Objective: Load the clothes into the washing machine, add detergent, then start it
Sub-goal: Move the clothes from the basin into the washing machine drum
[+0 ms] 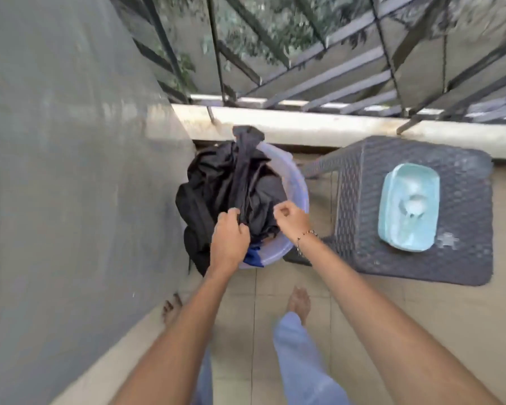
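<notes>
Black clothes (pixel 231 185) fill a translucent lilac tub (pixel 300 185) that stands on the tiled floor (pixel 362 302), close against a grey wall (pixel 70 171) on the left and just near of a pale ledge (pixel 304 124) under a metal grille (pixel 333 83). One dark garment hangs over the tub's far rim, and a bit of blue cloth (pixel 253 255) shows at the near rim. The left hand (pixel 230 238) has its fingers curled tightly round a fold of the clothes. The right hand (pixel 292 220), with a beaded bracelet (pixel 306 235) on its wrist, hovers over the tub's right side with fingers curled; whether it pinches fabric cannot be told. To the right, a dark woven stool (pixel 462 258) carries a pale turquoise box (pixel 392 229) with something white inside.
</notes>
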A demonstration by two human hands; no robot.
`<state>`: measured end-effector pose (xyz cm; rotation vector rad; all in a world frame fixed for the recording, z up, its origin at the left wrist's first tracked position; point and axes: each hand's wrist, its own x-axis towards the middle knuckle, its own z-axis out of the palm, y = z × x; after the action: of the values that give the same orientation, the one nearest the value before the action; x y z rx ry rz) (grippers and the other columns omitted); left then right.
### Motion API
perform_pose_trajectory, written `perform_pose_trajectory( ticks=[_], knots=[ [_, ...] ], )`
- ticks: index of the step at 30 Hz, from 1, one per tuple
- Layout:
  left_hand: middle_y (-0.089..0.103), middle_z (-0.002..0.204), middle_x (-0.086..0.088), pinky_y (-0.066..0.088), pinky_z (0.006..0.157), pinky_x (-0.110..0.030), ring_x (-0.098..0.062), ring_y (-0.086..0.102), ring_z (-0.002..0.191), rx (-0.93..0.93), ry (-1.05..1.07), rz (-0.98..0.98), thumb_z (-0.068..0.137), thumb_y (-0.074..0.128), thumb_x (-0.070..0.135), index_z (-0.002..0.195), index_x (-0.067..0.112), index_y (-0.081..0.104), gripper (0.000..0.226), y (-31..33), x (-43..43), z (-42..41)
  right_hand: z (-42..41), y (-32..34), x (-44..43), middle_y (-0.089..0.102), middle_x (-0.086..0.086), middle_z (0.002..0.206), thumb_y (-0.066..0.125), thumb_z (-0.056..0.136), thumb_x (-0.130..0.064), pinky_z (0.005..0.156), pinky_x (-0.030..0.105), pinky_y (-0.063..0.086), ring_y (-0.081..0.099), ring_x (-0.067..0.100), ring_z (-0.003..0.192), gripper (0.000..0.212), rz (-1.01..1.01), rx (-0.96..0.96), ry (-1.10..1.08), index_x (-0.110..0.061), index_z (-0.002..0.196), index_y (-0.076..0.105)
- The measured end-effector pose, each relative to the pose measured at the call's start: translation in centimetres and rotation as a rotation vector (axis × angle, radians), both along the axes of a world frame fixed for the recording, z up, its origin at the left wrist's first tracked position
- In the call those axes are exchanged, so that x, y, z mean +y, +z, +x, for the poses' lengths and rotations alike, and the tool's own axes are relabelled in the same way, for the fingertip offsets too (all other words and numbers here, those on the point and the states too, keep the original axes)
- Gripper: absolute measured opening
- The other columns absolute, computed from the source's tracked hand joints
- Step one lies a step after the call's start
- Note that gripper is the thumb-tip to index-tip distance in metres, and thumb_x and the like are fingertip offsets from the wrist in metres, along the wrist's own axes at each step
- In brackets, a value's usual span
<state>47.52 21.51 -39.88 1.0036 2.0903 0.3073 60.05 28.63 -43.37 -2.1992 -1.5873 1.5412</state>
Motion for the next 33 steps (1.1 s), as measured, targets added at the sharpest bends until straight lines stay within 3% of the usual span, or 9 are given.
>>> perform_pose_trajectory(
  ticks=[5, 10, 13, 16, 19, 25, 27, 30, 33],
  knots=[
    [0.032, 0.15, -0.018, 0.036, 0.106, -0.041, -0.035, 0.039, 0.133, -0.017, 0.018, -0.059, 0.098, 0.048, 0.021, 0.149, 0.003, 0.021, 0.06, -6.7, 3.0, -0.9, -0.2, -5.6, -0.1, 0.03, 0.008, 0.149, 0.065, 0.083, -0.027, 0.109, 0.036, 0.032, 0.035, 0.025, 0.135, 0.068, 0.02, -0.066, 0.1, -0.019, 0.142, 0.033],
    [0.022, 0.158, -0.015, 0.025, 0.117, -0.045, -0.032, 0.025, 0.144, -0.21, 0.227, -0.228, 0.087, 0.063, 0.046, 0.153, 0.008, -0.003, 0.101, -13.1, 5.0, -1.5, -0.2, -9.0, -0.2, 0.001, 0.01, 0.158, 0.077, 0.075, -0.03, 0.121, 0.035, 0.008, 0.002, 0.021, 0.147, 0.105, -0.058, 0.05, 0.2, -0.02, 0.151, 0.005],
    [0.04, 0.148, -0.015, 0.035, 0.109, -0.036, -0.032, 0.042, 0.133, -0.359, 0.375, -0.23, 0.085, 0.067, 0.04, 0.154, 0.018, 0.001, 0.098, -15.1, 5.7, -1.6, -0.9, -9.8, -1.3, 0.02, 0.01, 0.154, 0.068, 0.084, -0.018, 0.106, 0.002, 0.001, 0.015, 0.012, 0.139, 0.085, -0.09, 0.23, 0.4, -0.011, 0.149, 0.013],
    [0.059, 0.13, -0.011, 0.043, 0.09, -0.029, -0.028, 0.056, 0.115, -0.344, 0.319, -0.187, 0.089, 0.056, 0.026, 0.134, 0.015, 0.049, 0.047, -14.8, 5.9, -1.5, -1.3, -8.9, -2.0, 0.05, 0.002, 0.132, 0.057, 0.089, -0.01, 0.099, 0.014, 0.037, 0.043, 0.014, 0.126, 0.057, -0.266, 0.401, 0.169, -0.014, 0.141, 0.033],
    [0.068, 0.108, -0.009, 0.045, 0.077, -0.029, -0.025, 0.062, 0.096, -0.442, 0.447, -0.087, 0.085, 0.052, 0.019, 0.104, 0.016, 0.066, 0.023, -11.3, 5.0, -1.4, -0.6, -6.5, -1.7, 0.058, 0.0, 0.107, 0.061, 0.088, -0.018, 0.093, 0.02, 0.047, 0.054, 0.016, 0.11, 0.036, -0.186, 0.492, -0.357, -0.016, 0.123, 0.051],
    [0.07, 0.083, -0.01, 0.052, 0.076, -0.032, -0.027, 0.066, 0.08, -0.953, 0.582, -0.25, 0.06, 0.053, 0.009, 0.076, 0.011, 0.07, 0.023, -2.3, 1.4, -0.1, 0.1, -1.6, -0.2, 0.037, -0.008, 0.149, 0.079, 0.054, -0.06, 0.114, 0.039, 0.032, 0.039, 0.013, 0.135, 0.107, -0.401, 0.727, -0.552, -0.03, 0.144, 0.031],
    [0.072, 0.077, -0.005, 0.055, 0.069, -0.027, -0.022, 0.069, 0.073, -1.001, 0.507, -0.321, 0.058, 0.053, 0.011, 0.071, 0.016, 0.075, 0.026, -0.5, 0.0, 0.4, -0.4, -0.3, 0.0, 0.048, -0.004, 0.142, 0.086, 0.057, -0.041, 0.111, 0.036, 0.036, 0.045, 0.009, 0.131, 0.092, -0.398, 0.7, -0.504, -0.03, 0.137, 0.043],
    [0.069, 0.06, 0.007, 0.049, 0.05, -0.018, -0.013, 0.066, 0.057, -0.905, 0.472, -0.402, 0.06, 0.055, 0.016, 0.048, 0.025, 0.068, 0.019, 0.9, -1.6, -0.3, -1.1, 1.2, -0.8, 0.069, -0.001, 0.099, 0.073, 0.067, -0.002, 0.084, 0.03, 0.053, 0.066, 0.015, 0.091, 0.038, -0.373, 0.569, -0.308, -0.029, 0.092, 0.063],
    [0.068, 0.076, 0.003, 0.048, 0.062, -0.024, -0.015, 0.062, 0.071, -0.663, 0.596, -0.353, 0.077, 0.066, 0.033, 0.069, 0.022, 0.067, 0.013, 0.6, -3.6, -1.9, -1.2, 1.9, -1.6, 0.064, 0.002, 0.081, 0.049, 0.073, 0.011, 0.067, 0.024, 0.051, 0.06, 0.017, 0.073, 0.033, -0.318, 0.491, -0.372, -0.02, 0.078, 0.059]
  ],
)
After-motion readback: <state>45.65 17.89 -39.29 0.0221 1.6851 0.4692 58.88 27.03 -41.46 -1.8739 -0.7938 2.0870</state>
